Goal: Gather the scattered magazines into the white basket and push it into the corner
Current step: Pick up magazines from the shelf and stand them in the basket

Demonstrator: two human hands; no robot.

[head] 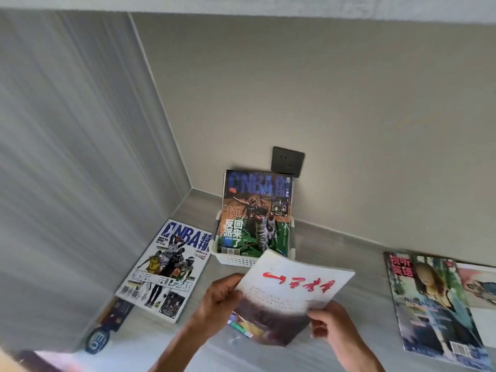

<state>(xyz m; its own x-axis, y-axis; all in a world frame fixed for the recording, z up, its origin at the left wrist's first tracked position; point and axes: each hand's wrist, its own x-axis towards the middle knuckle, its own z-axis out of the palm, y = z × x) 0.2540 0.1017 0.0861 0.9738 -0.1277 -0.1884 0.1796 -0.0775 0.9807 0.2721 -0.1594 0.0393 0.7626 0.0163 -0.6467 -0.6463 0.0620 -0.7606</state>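
Observation:
A white magazine with red script point(290, 291) is held just in front of the white basket point(236, 260). My left hand point(218, 298) grips its left edge and my right hand point(331, 322) grips its lower right corner. An NBA magazine with a green and orange cover point(255, 213) stands upright in the basket. Another NBA magazine with a white cover point(163, 269) lies flat on the floor to the basket's left. A magazine with a woman on its cover point(434, 304) lies at the right. A colourful cover point(241, 324) peeks out under the held magazine.
The basket stands near the room's corner point(191, 188), a little to its right, below a dark wall socket point(287, 161). A dark booklet point(118, 312) and a round dark object point(97, 339) lie along the left wall. More paper point(480, 285) lies at the far right.

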